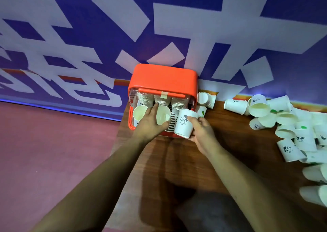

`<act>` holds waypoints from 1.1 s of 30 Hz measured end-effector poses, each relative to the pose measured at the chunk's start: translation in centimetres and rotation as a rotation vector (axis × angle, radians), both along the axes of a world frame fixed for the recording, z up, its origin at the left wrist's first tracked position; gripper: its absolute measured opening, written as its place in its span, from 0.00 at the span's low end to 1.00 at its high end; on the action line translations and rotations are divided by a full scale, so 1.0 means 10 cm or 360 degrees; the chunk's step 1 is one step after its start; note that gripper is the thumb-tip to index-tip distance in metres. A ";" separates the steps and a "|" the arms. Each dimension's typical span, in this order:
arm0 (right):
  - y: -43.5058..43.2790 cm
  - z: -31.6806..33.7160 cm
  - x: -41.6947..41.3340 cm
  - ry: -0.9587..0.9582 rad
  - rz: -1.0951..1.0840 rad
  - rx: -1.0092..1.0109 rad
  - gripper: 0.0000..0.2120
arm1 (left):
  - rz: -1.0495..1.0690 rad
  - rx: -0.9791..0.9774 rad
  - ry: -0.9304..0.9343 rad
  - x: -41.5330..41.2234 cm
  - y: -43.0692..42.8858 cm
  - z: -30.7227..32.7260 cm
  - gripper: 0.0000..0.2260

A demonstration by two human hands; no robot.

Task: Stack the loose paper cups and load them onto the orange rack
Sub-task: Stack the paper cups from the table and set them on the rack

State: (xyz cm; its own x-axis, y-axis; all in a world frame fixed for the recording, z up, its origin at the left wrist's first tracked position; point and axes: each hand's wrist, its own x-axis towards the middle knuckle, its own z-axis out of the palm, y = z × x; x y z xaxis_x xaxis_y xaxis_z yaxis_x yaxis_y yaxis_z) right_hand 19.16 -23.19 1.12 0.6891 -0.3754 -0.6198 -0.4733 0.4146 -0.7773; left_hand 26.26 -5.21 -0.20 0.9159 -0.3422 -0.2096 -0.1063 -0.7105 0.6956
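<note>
The orange rack [163,76] stands at the wooden table's far left end, its front open, with three rows of stacked paper cups [161,98] at the back. In its front part stand two upright cups [139,113]. My left hand [150,122] rests between them, fingers wrapped around the right-hand cup [162,115]. My right hand [201,131] holds a white printed paper cup [184,125], upside down and tilted, at the rack's front right corner. A pile of loose paper cups [276,118] lies on the table to the right.
Two more loose cups [206,99] lie against the rack's right side. The wooden table [230,138] ends just left of the rack, with pink floor [53,152] beyond. A blue and white patterned wall [159,28] stands directly behind the rack.
</note>
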 end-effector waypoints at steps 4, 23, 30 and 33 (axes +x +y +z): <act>-0.13 -0.12 -0.02 0.0090 0.0096 -0.0277 0.29 | -0.0073 0.0238 -0.0148 0.10 -0.16 -0.12 0.33; -0.09 -0.26 0.03 -0.0105 0.0450 -0.0756 0.30 | -0.0064 0.0097 -0.0500 0.15 -0.08 -0.33 0.21; 0.17 -0.25 0.22 -0.0347 0.0432 -0.0861 0.29 | 0.0236 0.0291 -0.0502 0.30 0.49 -0.39 0.25; 0.32 -0.29 0.27 -0.0411 0.0381 -0.0862 0.29 | 0.0200 0.0345 -0.0442 0.36 0.56 -0.45 0.32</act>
